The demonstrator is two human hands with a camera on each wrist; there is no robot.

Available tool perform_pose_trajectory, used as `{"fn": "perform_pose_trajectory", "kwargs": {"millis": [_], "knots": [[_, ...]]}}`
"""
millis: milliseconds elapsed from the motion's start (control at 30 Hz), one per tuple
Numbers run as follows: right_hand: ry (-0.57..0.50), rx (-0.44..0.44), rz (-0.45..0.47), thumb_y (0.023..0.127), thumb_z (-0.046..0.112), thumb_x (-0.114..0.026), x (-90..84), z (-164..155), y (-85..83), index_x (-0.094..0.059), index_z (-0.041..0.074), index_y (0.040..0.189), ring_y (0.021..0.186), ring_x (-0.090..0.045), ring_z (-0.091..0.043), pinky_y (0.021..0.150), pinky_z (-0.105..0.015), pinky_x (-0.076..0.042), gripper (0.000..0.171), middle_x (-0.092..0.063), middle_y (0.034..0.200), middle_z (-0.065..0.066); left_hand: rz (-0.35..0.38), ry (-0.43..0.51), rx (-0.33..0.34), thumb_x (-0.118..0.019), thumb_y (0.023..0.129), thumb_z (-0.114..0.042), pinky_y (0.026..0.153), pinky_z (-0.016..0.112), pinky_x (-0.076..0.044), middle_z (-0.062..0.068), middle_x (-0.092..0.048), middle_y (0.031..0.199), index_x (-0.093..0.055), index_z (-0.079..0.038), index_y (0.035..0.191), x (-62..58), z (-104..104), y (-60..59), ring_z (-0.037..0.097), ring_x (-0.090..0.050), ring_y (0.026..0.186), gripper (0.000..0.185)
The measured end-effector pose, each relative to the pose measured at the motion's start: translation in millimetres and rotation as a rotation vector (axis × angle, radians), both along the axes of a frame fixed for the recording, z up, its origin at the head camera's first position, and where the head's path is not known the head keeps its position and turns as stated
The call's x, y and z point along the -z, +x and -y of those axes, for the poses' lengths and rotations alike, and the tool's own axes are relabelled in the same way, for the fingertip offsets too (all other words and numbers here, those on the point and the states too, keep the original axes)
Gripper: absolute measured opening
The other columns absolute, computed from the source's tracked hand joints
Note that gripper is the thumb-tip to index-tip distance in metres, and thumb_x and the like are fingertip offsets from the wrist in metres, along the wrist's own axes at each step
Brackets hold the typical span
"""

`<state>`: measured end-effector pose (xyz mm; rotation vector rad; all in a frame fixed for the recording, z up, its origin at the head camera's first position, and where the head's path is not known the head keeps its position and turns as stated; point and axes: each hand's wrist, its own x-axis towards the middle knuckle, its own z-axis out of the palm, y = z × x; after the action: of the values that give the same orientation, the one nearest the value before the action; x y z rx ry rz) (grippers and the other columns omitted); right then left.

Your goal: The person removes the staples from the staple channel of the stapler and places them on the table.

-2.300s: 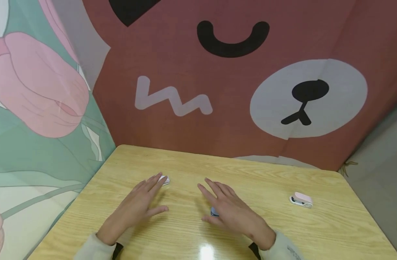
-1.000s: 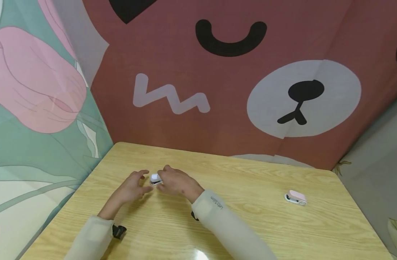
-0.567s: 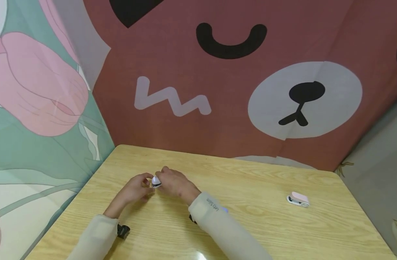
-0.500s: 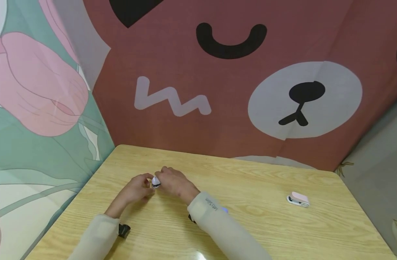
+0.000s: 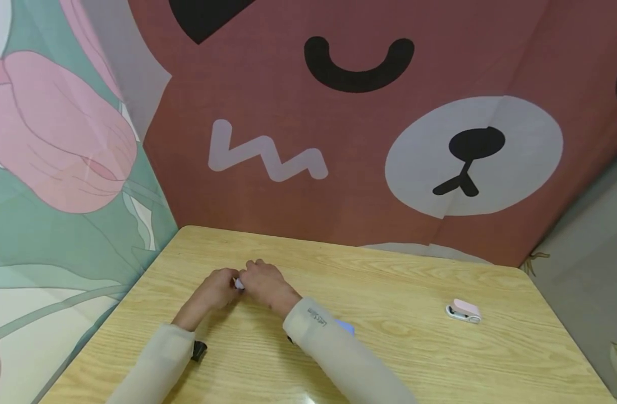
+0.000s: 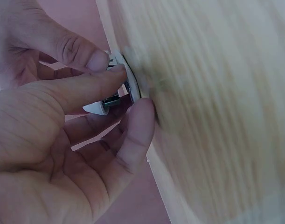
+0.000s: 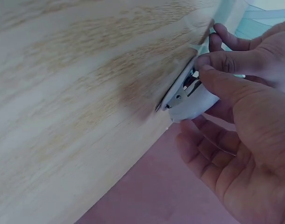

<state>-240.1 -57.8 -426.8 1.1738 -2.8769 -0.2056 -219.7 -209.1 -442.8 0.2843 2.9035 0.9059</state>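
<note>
Both arms wear long, pale beige sleeves (image 5: 334, 353). The right one has tiny dark letters near the cuff. A black strap (image 5: 198, 350) sits under the left wrist.

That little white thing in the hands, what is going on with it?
A person sits at a wooden table and holds a small white stapler between both hands. The left hand and the right hand both pinch it with fingers and thumbs, close to the tabletop. Its metal inside shows in the wrist views. A pink stapler lies apart on the right side of the table, and a small blue thing peeks out by the right sleeve.
</note>
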Motion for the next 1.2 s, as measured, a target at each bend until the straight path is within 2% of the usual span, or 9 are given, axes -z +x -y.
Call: {"fn": "perform_pose_trajectory", "kwargs": {"millis": [300,467,633,933,1067,1200], "knots": [[0.059,-0.043,-0.022,0.104,0.026,-0.065,1.3,12,-2.9,-0.074,0.02,0.105,0.077,-0.056,-0.009,0.066,-0.022,-0.049,0.011,-0.063,0.095,0.002,-0.025,-0.022,0.001,-0.07,0.087,0.001,0.065,0.035,-0.042,0.0,-0.053,0.071,-0.064,-0.006,0.082,2.3,0,-5.9,0.019,-0.049,0.068,0.011],[0.02,-0.039,0.015,0.104,0.023,-0.066,-0.2,12,-8.2,-0.072,0.019,0.099,0.077,-0.056,-0.011,0.069,-0.024,-0.049,0.009,-0.064,0.093,0.001,-0.02,-0.037,0.008,-0.071,0.086,0.002,0.065,0.035,-0.042,0.001,-0.053,0.071,-0.061,-0.006,0.081,0.6,-1,-6.8,0.02,-0.049,0.067,0.014],[-0.03,-0.057,0.022,0.103,0.026,-0.066,0.3,14,-10.9,-0.071,0.017,0.092,0.073,-0.055,-0.011,0.068,-0.024,-0.048,0.015,-0.064,0.088,0.001,-0.004,-0.063,-0.015,-0.074,0.088,0.0,0.063,0.035,-0.041,0.001,-0.052,0.068,-0.059,-0.009,0.078,-0.1,-1,-5.7,0.02,-0.049,0.065,0.02],[0.055,-0.041,-0.008,0.104,0.025,-0.065,2.3,16,-6.5,-0.074,0.018,0.101,0.078,-0.054,-0.01,0.067,-0.022,-0.049,0.012,-0.062,0.094,-0.001,0.027,-0.066,-0.019,-0.07,0.087,0.005,0.057,0.032,-0.044,0.001,-0.054,0.063,-0.061,-0.01,0.071,-2.1,-3,-8.6,0.019,-0.051,0.06,0.024],[0.072,-0.025,-0.016,0.104,0.023,-0.065,3.2,16,-5.3,-0.074,0.018,0.102,0.076,-0.053,-0.01,0.066,-0.022,-0.048,0.01,-0.061,0.094,-0.001,0.044,-0.039,-0.01,-0.07,0.088,0.006,0.054,0.031,-0.048,0.002,-0.058,0.062,-0.065,-0.009,0.074,-2.5,-2,-10.1,0.018,-0.056,0.056,0.021],[0.066,-0.005,-0.02,0.104,0.023,-0.065,3.8,17,-4.9,-0.074,0.019,0.102,0.079,-0.055,-0.01,0.07,-0.022,-0.048,0.011,-0.063,0.094,0.0,0.056,-0.028,-0.003,-0.07,0.088,0.005,0.054,0.031,-0.049,0.002,-0.059,0.064,-0.065,-0.008,0.076,-3.1,-1,-11.5,0.017,-0.058,0.056,0.019]]}}
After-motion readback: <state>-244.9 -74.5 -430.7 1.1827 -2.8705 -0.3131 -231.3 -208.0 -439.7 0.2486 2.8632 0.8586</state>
